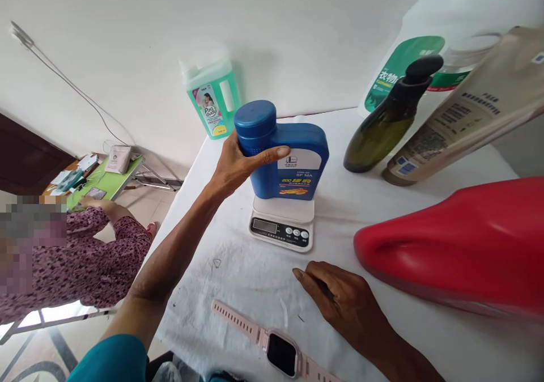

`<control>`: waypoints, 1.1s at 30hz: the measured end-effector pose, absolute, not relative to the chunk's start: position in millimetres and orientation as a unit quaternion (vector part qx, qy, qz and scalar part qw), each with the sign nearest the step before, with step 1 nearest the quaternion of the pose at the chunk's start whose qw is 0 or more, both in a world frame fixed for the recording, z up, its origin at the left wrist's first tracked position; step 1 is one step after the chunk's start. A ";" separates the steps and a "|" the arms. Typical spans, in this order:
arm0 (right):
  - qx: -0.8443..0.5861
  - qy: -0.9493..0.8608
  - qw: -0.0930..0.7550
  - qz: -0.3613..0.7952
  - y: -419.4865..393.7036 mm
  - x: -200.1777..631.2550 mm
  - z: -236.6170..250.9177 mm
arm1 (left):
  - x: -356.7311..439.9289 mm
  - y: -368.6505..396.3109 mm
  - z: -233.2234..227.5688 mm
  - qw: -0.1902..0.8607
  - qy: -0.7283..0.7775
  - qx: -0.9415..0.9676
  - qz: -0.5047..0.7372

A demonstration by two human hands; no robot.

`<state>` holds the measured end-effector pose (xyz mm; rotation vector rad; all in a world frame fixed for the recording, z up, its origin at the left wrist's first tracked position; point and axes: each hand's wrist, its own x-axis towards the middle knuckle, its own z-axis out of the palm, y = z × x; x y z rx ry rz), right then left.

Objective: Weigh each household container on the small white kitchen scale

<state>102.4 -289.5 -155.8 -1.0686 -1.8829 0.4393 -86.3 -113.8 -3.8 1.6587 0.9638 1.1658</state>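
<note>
- Table (238,268): white cloth, wrinkled, under everything I see.
- Red jug (459,246): glossy plastic, lying near my right side.
- Blue bottle (293,164): hard, squarish plastic with a round cap, already standing upright on the scale; I judge the weighing under way, release left.
- Left hand (236,164): wrapped round the bottle's neck side.
- Right hand (340,297): flat on the cloth, holding nothing.
- Scale (283,223): small, white, its display unreadable.
- Watch (280,351): pink strap, lying flat.
</note>
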 end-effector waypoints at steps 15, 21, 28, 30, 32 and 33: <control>-0.436 -0.794 0.421 0.052 -285.5 111.0 -161.0 | -141.4 -108.5 -140.4 0.345 0.538 0.470 0.609; -0.439 -0.794 0.419 0.035 -284.2 110.4 -163.4 | -143.6 -107.4 -150.2 0.351 0.544 0.470 0.600; -0.441 -0.798 0.411 0.024 -283.5 110.5 -163.7 | -144.7 -105.7 -151.5 0.347 0.541 0.476 0.600; -0.442 -0.797 0.411 0.025 -283.8 110.5 -163.5 | -145.0 -105.7 -152.0 0.346 0.544 0.478 0.597; -0.442 -0.796 0.413 0.024 -283.7 110.4 -163.4 | -145.3 -105.8 -151.6 0.344 0.547 0.481 0.592; -0.441 -0.796 0.413 0.023 -283.4 110.2 -163.3 | -145.3 -106.0 -151.3 0.342 0.549 0.484 0.590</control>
